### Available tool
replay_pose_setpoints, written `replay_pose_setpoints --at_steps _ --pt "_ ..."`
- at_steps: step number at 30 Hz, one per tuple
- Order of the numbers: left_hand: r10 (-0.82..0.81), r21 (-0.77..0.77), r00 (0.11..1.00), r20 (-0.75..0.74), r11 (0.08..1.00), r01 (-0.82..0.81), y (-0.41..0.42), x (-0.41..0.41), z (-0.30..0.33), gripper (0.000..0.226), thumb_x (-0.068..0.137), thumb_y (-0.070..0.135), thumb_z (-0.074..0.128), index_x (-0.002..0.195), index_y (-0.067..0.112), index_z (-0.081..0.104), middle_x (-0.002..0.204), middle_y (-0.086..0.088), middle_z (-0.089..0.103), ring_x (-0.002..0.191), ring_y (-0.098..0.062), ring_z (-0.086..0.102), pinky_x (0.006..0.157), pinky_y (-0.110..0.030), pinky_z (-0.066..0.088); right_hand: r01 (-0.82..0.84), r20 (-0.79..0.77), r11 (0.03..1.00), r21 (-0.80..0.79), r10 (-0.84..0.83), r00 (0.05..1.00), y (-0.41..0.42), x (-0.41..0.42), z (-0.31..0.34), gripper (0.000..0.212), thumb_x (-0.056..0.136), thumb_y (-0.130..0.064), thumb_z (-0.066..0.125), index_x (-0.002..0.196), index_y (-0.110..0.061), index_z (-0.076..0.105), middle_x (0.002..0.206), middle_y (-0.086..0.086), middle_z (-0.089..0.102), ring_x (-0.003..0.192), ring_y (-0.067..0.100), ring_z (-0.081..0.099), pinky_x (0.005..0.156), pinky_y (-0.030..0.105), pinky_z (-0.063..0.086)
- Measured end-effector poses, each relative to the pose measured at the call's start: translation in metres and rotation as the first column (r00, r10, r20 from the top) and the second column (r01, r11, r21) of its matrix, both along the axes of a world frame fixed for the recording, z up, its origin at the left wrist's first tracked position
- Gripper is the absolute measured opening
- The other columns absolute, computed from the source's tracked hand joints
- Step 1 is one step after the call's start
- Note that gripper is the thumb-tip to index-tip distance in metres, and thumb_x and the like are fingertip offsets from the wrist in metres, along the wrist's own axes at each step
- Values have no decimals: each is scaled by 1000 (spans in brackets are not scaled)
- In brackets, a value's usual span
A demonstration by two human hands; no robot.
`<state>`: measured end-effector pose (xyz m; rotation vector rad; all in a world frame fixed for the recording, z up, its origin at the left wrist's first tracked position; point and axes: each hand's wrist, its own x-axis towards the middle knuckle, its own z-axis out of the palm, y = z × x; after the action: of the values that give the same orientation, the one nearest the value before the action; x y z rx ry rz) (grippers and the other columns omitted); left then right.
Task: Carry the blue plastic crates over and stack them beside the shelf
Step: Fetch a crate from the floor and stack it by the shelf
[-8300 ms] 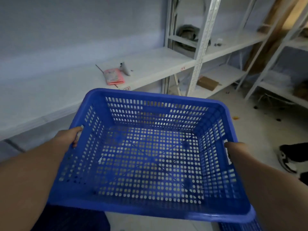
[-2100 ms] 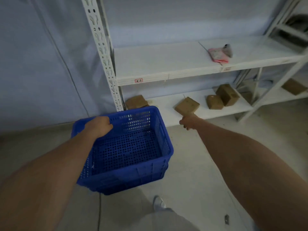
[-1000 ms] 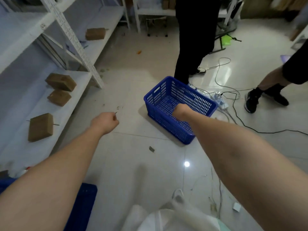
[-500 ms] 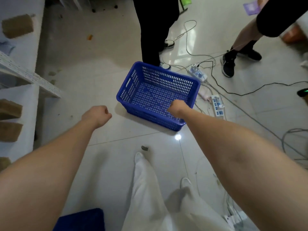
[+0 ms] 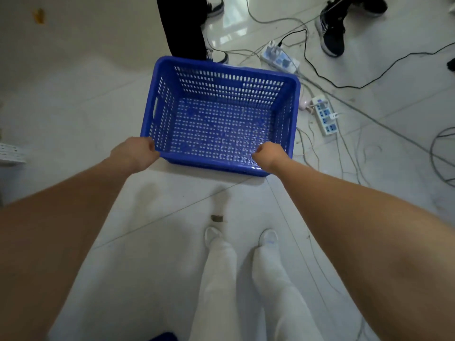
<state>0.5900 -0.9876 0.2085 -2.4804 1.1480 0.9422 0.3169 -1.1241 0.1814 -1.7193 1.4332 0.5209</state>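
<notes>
On a pale tiled floor (image 5: 73, 119), a person bends over an empty blue crate (image 5: 221, 119), which sits at or just off the tiles directly ahead of their white-trousered legs; whether it has left the ground cannot be told. Both bare arms reach down to the crate's near rim. The left hand (image 5: 134, 153) is curled around the near left corner, and the right hand (image 5: 269, 155) is closed over the near right part of the same rim, fingers tucked out of sight.

This looks like the pick-up step for this crate: the grip is taken, the carry to the shelf not yet made. Only a sliver of perforated shelf rail (image 5: 9, 155) shows at the left edge.

Beyond the crate stand another person's dark trouser legs (image 5: 182, 28), close to its far rim, and loose cables (image 5: 344, 82) with two power strips (image 5: 325, 116) lie just to its right. The next move likely calls for a level lift straight up, then a turn away from the bystander and the cables, keeping the feet out of the wiring.
</notes>
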Motion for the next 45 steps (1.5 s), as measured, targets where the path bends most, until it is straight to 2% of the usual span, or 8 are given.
replay_pose_setpoints --at_steps 5,9,15,20,30,34,40,45 --pt "-39 -1 997 -67 999 39 -35 -13 -95 15 92 28 49 95 14 51 99 -9 53 88 -27 50 75 -35 40 -66 -61 996 64 70 996 -9 -1 -90 28 92 -12 41 64 -13 37 78 11 48 87 28 46 72 30 35" --pt "-47 8 994 -101 999 48 -54 -33 -173 17 92 27 49 100 12 52 108 -13 57 91 -28 53 81 -39 45 -64 -78 998 23 65 995 -14 -9 -157 21 92 -12 41 107 -8 56 125 19 56 100 30 52 86 38 44" --pt "79 -139 982 170 989 -56 -63 6 -244 53 88 28 58 130 0 45 132 -22 49 120 -42 49 99 -53 44 67 -236 929 -365 -161 958 -45 -30 -228 72 85 -21 62 144 -1 25 151 19 26 138 34 26 107 46 33" --pt "337 -137 877 344 941 -308 -62 67 -281 99 83 36 68 154 3 6 162 -23 3 150 -38 3 122 -51 7 421 -255 840 -343 -514 819 -80 -45 -269 100 86 -20 64 152 -3 -10 160 24 -2 147 39 5 118 48 12" --pt "672 -155 741 19 734 -661 -29 118 -306 73 85 42 65 138 -3 39 139 -29 47 121 -49 50 97 -57 46 505 -216 806 -307 -576 788 -82 -86 -287 50 89 -5 50 136 -4 34 135 22 47 121 41 49 97 47 41" --pt "596 -35 799 83 803 -595 20 103 -305 98 81 78 33 118 -8 58 115 -35 62 98 -49 61 85 -49 50 544 -314 818 -187 -574 756 -59 -117 -277 30 87 -18 55 113 -4 55 78 10 56 67 26 56 63 36 47" --pt "699 -87 712 -65 707 -702 32 78 -314 71 87 58 50 125 -2 56 116 -29 63 91 -44 61 81 -51 49 802 -180 581 -140 -811 557 -24 -142 -279 47 79 -17 60 122 3 56 109 23 65 94 41 64 87 48 54" --pt "796 -119 540 -274 529 -840 21 75 -304 62 91 43 57 133 -1 48 112 -20 57 99 -38 57 88 -48 45 866 -90 479 -143 -878 471 -43 -136 -273 50 80 -16 61 126 3 53 91 19 64 84 37 64 86 48 54"
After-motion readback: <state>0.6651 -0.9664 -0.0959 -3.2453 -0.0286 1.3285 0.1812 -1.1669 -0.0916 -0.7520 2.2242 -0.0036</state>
